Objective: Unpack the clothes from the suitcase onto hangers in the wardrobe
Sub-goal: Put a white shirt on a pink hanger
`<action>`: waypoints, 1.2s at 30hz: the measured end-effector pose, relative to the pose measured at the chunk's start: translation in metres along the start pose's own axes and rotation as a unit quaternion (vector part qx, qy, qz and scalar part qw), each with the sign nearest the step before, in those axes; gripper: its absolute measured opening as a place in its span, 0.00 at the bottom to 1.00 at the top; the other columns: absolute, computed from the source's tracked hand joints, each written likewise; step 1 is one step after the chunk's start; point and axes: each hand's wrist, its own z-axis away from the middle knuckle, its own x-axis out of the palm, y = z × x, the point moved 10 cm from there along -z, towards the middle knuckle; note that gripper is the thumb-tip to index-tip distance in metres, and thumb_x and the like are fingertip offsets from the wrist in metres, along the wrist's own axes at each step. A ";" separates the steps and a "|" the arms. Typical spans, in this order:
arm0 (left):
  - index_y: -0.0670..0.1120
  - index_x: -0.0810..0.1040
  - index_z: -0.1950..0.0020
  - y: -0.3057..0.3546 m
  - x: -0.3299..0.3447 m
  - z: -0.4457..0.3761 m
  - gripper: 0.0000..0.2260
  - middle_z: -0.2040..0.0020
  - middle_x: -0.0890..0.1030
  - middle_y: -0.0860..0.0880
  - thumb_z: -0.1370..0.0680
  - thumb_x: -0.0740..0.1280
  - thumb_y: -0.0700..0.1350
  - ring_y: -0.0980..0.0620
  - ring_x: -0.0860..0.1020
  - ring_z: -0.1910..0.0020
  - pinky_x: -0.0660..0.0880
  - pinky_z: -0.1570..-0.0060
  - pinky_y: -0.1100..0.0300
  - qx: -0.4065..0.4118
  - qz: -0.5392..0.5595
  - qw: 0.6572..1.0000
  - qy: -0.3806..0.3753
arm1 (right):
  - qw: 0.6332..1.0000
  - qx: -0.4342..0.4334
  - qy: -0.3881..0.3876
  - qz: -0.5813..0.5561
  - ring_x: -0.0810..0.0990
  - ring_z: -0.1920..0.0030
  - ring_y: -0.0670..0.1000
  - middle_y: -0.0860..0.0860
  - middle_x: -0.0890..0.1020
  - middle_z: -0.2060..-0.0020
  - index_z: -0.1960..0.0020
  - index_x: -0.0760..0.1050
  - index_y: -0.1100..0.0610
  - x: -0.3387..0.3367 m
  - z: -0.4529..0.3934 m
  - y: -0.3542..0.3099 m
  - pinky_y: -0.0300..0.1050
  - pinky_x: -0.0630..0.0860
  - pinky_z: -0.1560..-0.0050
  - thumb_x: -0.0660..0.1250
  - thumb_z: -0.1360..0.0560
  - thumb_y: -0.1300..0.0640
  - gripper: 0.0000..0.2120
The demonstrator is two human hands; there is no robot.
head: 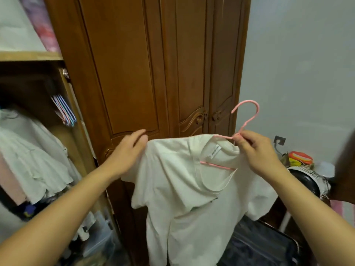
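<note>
Head view: creased white shirt (192,189) on pink hanger (247,120), right hand (255,148) pinching its neck, left hand (128,150) gripping the shoulder.

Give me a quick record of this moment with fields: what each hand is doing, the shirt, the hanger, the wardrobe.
left hand: holds the shoulder edge of the white shirt
right hand: pinches the pink hanger at the base of its hook
shirt: on the hanger, held in the air, not yet hung
wardrobe: open at left, pale clothes hanging inside, spare hangers at its right side
suitcase: dark, low right, partly hidden
</note>
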 end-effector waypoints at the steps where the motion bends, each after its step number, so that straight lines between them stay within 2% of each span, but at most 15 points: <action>1: 0.59 0.66 0.23 -0.014 0.018 0.006 0.28 0.27 0.70 0.61 0.21 0.56 0.67 0.57 0.69 0.28 0.67 0.27 0.47 -0.012 0.069 0.996 -0.057 | 1.000 0.013 0.008 -0.006 0.78 0.58 0.45 0.48 0.82 0.61 0.57 0.80 0.50 -0.004 0.001 0.003 0.41 0.72 0.57 0.64 0.19 0.57 0.10; 3: 0.57 0.76 0.33 -0.028 0.047 0.022 0.19 0.39 0.81 0.63 0.21 0.62 0.62 0.61 0.80 0.40 0.76 0.36 0.49 0.011 0.050 0.990 -0.132 | 0.999 0.035 0.003 -0.008 0.78 0.58 0.45 0.49 0.82 0.60 0.55 0.81 0.54 -0.010 0.002 0.007 0.41 0.72 0.57 0.64 0.19 0.56 0.09; 5: 0.54 0.83 0.50 -0.041 0.042 0.024 0.10 0.55 0.85 0.60 0.21 0.65 0.57 0.62 0.83 0.56 0.80 0.49 0.49 0.014 -0.025 0.994 -0.106 | 0.999 0.037 -0.001 0.017 0.78 0.58 0.43 0.47 0.82 0.60 0.54 0.81 0.55 -0.021 0.002 0.011 0.38 0.71 0.58 0.64 0.19 0.56 0.09; 7: 0.54 0.81 0.64 -0.048 0.018 0.020 0.14 0.66 0.83 0.58 0.24 0.65 0.60 0.62 0.80 0.67 0.76 0.60 0.53 -0.015 -0.095 0.991 -0.089 | 0.999 0.031 0.002 0.042 0.78 0.57 0.46 0.48 0.82 0.60 0.53 0.81 0.54 -0.036 0.000 0.015 0.39 0.72 0.57 0.64 0.19 0.57 0.09; 8: 0.55 0.81 0.64 -0.048 0.008 0.019 0.17 0.68 0.82 0.56 0.27 0.63 0.66 0.62 0.79 0.68 0.74 0.63 0.57 -0.026 -0.146 0.983 -0.109 | 0.999 0.031 -0.004 0.043 0.79 0.57 0.48 0.48 0.82 0.60 0.54 0.81 0.53 -0.041 -0.001 0.018 0.41 0.72 0.57 0.64 0.19 0.57 0.08; 10: 0.60 0.81 0.48 -0.026 -0.007 0.014 0.28 0.56 0.81 0.58 0.34 0.56 0.76 0.61 0.79 0.58 0.74 0.56 0.62 0.012 -0.249 0.963 -0.106 | 0.999 0.029 -0.027 0.031 0.79 0.57 0.44 0.45 0.82 0.60 0.56 0.79 0.48 -0.041 -0.002 0.016 0.40 0.72 0.56 0.64 0.19 0.57 0.10; 12: 0.58 0.74 0.30 0.029 -0.008 0.009 0.35 0.40 0.77 0.55 0.29 0.54 0.76 0.57 0.74 0.41 0.73 0.40 0.57 0.127 -0.230 0.965 -0.012 | 0.998 0.007 -0.053 0.032 0.78 0.59 0.38 0.42 0.81 0.61 0.58 0.78 0.45 -0.027 -0.003 0.001 0.33 0.70 0.57 0.65 0.19 0.57 0.11; 14: 0.57 0.71 0.26 0.088 0.024 0.014 0.29 0.35 0.75 0.55 0.22 0.54 0.70 0.56 0.72 0.35 0.72 0.36 0.54 0.206 -0.195 0.959 -0.011 | 0.996 -0.031 -0.077 0.046 0.77 0.59 0.34 0.38 0.80 0.62 0.58 0.77 0.45 -0.006 -0.004 -0.023 0.28 0.68 0.58 0.66 0.20 0.57 0.11; 16: 0.59 0.73 0.30 0.122 0.067 0.016 0.21 0.39 0.79 0.57 0.18 0.55 0.65 0.56 0.76 0.40 0.75 0.43 0.53 0.239 -0.229 0.941 -0.066 | 0.991 -0.068 -0.099 0.062 0.77 0.58 0.36 0.38 0.79 0.63 0.57 0.77 0.45 0.012 -0.003 -0.043 0.29 0.69 0.58 0.66 0.20 0.56 0.09; 18: 0.58 0.77 0.44 0.124 0.084 0.013 0.11 0.53 0.82 0.57 0.16 0.57 0.57 0.54 0.79 0.52 0.76 0.54 0.51 0.234 -0.199 0.948 -0.083 | 0.984 -0.098 -0.119 0.087 0.78 0.59 0.39 0.38 0.79 0.63 0.57 0.77 0.44 0.022 0.002 -0.053 0.30 0.68 0.59 0.67 0.20 0.54 0.08; 21: 0.58 0.76 0.56 0.118 0.085 0.012 0.11 0.61 0.80 0.56 0.15 0.60 0.51 0.56 0.77 0.60 0.75 0.56 0.52 0.214 -0.140 0.966 -0.047 | 0.981 -0.095 -0.090 0.142 0.77 0.62 0.42 0.40 0.79 0.64 0.56 0.81 0.48 0.023 0.012 -0.045 0.36 0.70 0.60 0.67 0.21 0.51 0.07; 25: 0.54 0.79 0.53 0.114 0.100 0.019 0.11 0.59 0.81 0.55 0.15 0.60 0.51 0.55 0.78 0.59 0.76 0.56 0.51 0.190 -0.117 0.974 -0.031 | 0.986 -0.053 -0.021 0.156 0.77 0.63 0.45 0.44 0.81 0.63 0.51 0.85 0.54 0.022 0.024 -0.034 0.38 0.72 0.61 0.69 0.22 0.52 0.08; 31: 0.53 0.81 0.59 0.096 0.094 0.015 0.14 0.64 0.81 0.55 0.17 0.63 0.54 0.56 0.78 0.61 0.76 0.57 0.50 0.165 -0.083 0.981 -0.062 | 0.990 0.036 -0.134 0.009 0.78 0.60 0.41 0.41 0.83 0.63 0.51 0.85 0.50 0.051 0.026 -0.027 0.34 0.69 0.60 0.68 0.21 0.51 0.07; 33: 0.53 0.82 0.57 0.092 0.090 0.013 0.13 0.64 0.81 0.54 0.17 0.63 0.53 0.57 0.78 0.61 0.76 0.58 0.51 0.166 -0.098 0.980 -0.055 | 0.990 0.061 -0.127 -0.009 0.80 0.59 0.42 0.42 0.83 0.62 0.51 0.85 0.50 0.059 0.023 -0.021 0.38 0.74 0.58 0.69 0.22 0.50 0.07; 36: 0.53 0.83 0.55 0.079 0.083 0.017 0.11 0.65 0.80 0.55 0.17 0.64 0.53 0.56 0.77 0.64 0.72 0.65 0.55 0.148 -0.139 0.979 -0.008 | 0.993 0.056 -0.083 0.064 0.80 0.60 0.46 0.44 0.83 0.64 0.53 0.86 0.48 0.076 0.021 -0.022 0.50 0.79 0.57 0.69 0.22 0.48 0.08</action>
